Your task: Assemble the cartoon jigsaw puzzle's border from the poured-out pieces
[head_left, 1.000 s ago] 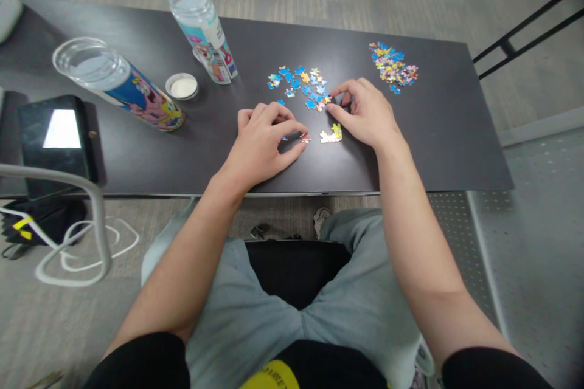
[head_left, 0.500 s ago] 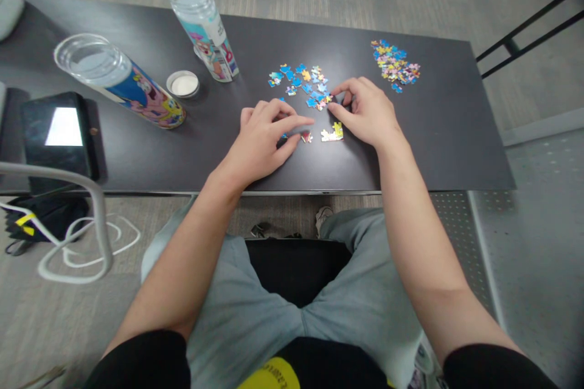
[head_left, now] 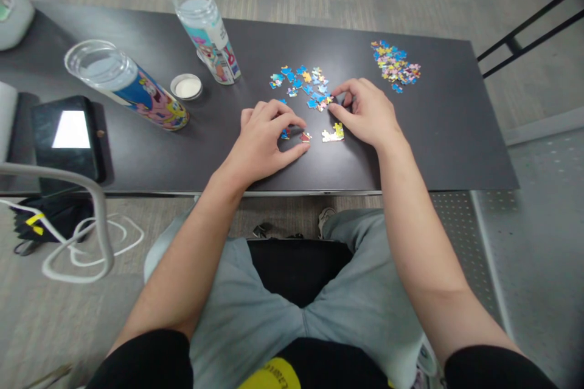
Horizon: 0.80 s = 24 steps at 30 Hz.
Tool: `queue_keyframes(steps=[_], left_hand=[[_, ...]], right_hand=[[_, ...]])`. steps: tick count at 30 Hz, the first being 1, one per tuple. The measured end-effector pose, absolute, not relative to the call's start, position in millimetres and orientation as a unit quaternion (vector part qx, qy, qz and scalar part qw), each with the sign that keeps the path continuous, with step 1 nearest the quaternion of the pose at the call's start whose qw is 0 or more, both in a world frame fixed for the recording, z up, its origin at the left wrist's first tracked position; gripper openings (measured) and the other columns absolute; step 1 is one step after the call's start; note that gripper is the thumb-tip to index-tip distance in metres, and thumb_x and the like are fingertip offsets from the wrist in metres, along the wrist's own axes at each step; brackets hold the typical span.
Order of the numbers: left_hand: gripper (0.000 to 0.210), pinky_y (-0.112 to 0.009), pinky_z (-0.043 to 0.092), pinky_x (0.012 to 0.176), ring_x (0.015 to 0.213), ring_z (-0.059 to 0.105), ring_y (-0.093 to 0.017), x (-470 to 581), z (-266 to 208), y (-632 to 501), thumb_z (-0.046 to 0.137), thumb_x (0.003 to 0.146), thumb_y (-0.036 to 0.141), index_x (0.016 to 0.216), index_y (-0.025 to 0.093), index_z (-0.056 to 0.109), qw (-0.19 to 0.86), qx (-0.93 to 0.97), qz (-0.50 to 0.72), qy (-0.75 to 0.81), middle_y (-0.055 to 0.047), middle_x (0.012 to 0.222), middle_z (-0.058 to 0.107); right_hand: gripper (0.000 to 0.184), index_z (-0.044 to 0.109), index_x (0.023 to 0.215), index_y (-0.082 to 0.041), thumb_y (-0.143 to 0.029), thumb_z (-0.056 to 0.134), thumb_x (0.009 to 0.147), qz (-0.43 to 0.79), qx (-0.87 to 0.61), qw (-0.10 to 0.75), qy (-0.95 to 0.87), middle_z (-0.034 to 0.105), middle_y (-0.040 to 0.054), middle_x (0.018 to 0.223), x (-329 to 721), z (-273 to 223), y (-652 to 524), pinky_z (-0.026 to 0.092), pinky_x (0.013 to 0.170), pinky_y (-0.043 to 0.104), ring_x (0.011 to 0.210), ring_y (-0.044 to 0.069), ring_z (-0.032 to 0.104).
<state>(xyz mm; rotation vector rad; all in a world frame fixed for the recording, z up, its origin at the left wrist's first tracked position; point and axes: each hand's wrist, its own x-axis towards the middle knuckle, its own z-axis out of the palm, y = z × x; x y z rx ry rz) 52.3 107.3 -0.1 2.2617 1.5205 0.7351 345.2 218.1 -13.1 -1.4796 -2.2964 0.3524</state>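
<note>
My left hand (head_left: 269, 137) rests on the dark table with thumb and index finger apart, on either side of a small red and white puzzle piece (head_left: 305, 137). A blue puzzle piece (head_left: 285, 134) shows under its fingers. My right hand (head_left: 365, 108) is at the right edge of a loose spread of puzzle pieces (head_left: 297, 83), thumb and forefinger parted, the tips near the closest pieces. Between the hands lies a joined yellow and white puzzle section (head_left: 333, 133). Farther right is a denser heap of puzzle pieces (head_left: 396, 65).
Two clear jars with cartoon labels, one nearer (head_left: 130, 88) and one farther (head_left: 207, 33), stand at left beside a round lid (head_left: 186, 86). A black tablet (head_left: 68, 140) lies at the far left. A white cable (head_left: 121, 243) hangs below the table edge.
My left thumb and index finger have spread apart, uncovering the red and white piece and the blue one. My right hand has barely moved. The view has shifted slightly.
</note>
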Motion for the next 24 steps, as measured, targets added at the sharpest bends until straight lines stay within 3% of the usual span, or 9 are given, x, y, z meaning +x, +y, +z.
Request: queue_keyframes(steps=[7, 12, 15, 18, 24], left_hand=[[0.013, -0.064, 0.047, 0.132, 0.143, 0.07, -0.039, 55, 2, 106, 0.087, 0.117, 0.031, 0.128, 0.032, 0.094, 0.163, 0.788, 0.255, 0.536, -0.01, 0.147, 0.083], [0.011, -0.062, 0.047, 0.13, 0.142, 0.07, -0.039, 57, 2, 105, 0.085, 0.119, 0.03, 0.127, 0.031, 0.093, 0.16, 0.787, 0.252, 0.54, -0.01, 0.146, 0.083], [0.019, -0.059, 0.049, 0.13, 0.141, 0.072, -0.037, 52, 2, 106, 0.086, 0.118, 0.031, 0.137, 0.031, 0.089, 0.17, 0.782, 0.254, 0.543, -0.01, 0.147, 0.083], [0.032, -0.054, 0.057, 0.125, 0.129, 0.077, -0.032, 42, 2, 108, 0.086, 0.115, 0.031, 0.147, 0.028, 0.085, 0.196, 0.771, 0.276, 0.539, -0.01, 0.148, 0.081], [0.029, -0.05, 0.066, 0.109, 0.108, 0.078, -0.027, 19, 1, 114, 0.084, 0.111, 0.033, 0.138, 0.027, 0.092, 0.222, 0.774, 0.28, 0.522, -0.011, 0.15, 0.079]], right_hand=[[0.032, 0.086, 0.14, -0.035, -0.045, 0.078, 0.111, 0.128, -0.526, 0.206, -0.815, 0.085, 0.0105, 0.12, 343, -10, 214, 0.07, 0.101, 0.06, 0.111, 0.039, 0.079], [0.032, 0.087, 0.142, -0.038, -0.041, 0.078, 0.112, 0.13, -0.526, 0.207, -0.815, 0.083, 0.0093, 0.119, 343, -9, 214, 0.07, 0.098, 0.059, 0.109, 0.038, 0.08], [0.033, 0.087, 0.144, -0.037, -0.04, 0.077, 0.113, 0.131, -0.527, 0.202, -0.815, 0.083, 0.0093, 0.121, 343, -9, 214, 0.068, 0.097, 0.057, 0.106, 0.036, 0.08], [0.032, 0.087, 0.143, -0.036, -0.04, 0.078, 0.112, 0.131, -0.525, 0.207, -0.815, 0.083, 0.009, 0.121, 344, -10, 215, 0.068, 0.096, 0.055, 0.103, 0.035, 0.079], [0.03, 0.087, 0.139, -0.038, -0.043, 0.079, 0.11, 0.132, -0.52, 0.214, -0.816, 0.084, 0.0093, 0.119, 344, -11, 215, 0.069, 0.095, 0.056, 0.106, 0.037, 0.079]])
